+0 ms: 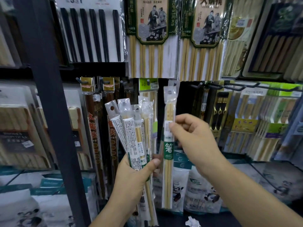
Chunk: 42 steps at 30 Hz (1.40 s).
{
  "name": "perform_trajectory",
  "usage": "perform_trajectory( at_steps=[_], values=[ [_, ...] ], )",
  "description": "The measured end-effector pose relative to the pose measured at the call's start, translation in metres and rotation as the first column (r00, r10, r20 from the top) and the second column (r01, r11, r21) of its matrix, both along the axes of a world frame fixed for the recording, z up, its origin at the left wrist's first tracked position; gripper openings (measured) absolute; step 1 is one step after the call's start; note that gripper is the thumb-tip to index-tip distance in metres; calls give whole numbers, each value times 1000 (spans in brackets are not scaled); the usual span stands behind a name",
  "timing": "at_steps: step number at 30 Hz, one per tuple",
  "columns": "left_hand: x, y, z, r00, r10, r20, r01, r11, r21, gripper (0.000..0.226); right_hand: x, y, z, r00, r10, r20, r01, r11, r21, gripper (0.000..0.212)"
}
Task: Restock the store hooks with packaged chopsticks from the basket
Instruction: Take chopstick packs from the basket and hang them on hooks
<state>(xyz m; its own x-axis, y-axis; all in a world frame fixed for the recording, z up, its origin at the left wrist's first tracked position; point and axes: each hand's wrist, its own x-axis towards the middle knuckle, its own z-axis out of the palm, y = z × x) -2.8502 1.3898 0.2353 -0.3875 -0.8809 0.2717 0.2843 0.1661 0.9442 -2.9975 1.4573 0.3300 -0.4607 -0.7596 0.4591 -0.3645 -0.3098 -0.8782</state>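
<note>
Right hand [194, 136] high on packet [168, 177]; left hand [136, 176] round bundle [131, 128]

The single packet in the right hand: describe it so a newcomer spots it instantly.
Below the large bamboo packs, find the right hand. It pinches one slim packet upright, green band showing, apart from the left hand's fanned bunch.

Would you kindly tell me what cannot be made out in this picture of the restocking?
Head view: the basket is outside the frame.
Head view: whether the single pack in the right hand sits on a hook; its header covers that spot.
Head view: the count of the bundle; packs overlap and the left hand hides their lower parts.
Head view: label print, too small and blurred.
</note>
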Motion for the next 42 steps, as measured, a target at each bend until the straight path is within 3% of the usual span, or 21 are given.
perform_trajectory(
  at_steps=[2, 5, 8, 13, 18, 24, 29, 33, 35, 42],
  values=[
    [1, 0, 1, 1000, 0, -8, 0, 1000, 9, 60, -3, 0, 9, 1000, -16, 12, 17, 998, -55, 15],
    [2, 1, 2, 1000, 3, -17, -2, 1000, 8, 53, -5, -1, 16, 999, -50, 6, 50, 995, -84, 18],
    [2, 3, 3, 999, -7, -32, 8, 1000, 11, 38, -6, -2, 18, 997, -74, 19, 75, 994, -73, 21],
    [3, 2, 2, 999, -25, -33, 26, 999, 38, 46, -7, -5, 20, 995, -92, 27, 93, 995, -43, 23],
    [4, 0, 1, 999, -22, -35, 23, 999, 38, 29, -10, -12, 19, 992, -118, 46, 118, 993, 9, 26],
    [5, 3, 5, 992, -57, -117, 64, 997, 53, 15, -17, -18, 8, 985, -174, -12, 174, 983, 62, 28],
    [6, 4, 5, 987, -95, -131, 107, 990, 88, 21, -16, -11, -4, 953, -294, -66, 295, 956, -7, 21],
    [5, 4, 5, 988, -102, -118, 112, 990, 84, 26, 1, -3, -10, 984, -62, -166, 67, 998, 24, 8],
    [5, 5, 5, 987, -126, -97, 132, 990, 59, 26, 8, -3, -11, 980, 33, -194, -17, 996, 86, 13],
    [5, 6, 4, 993, -101, -56, 103, 994, 35, 33, 7, -2, -9, 989, 32, -145, -22, 998, 67, 30]
  ],
)
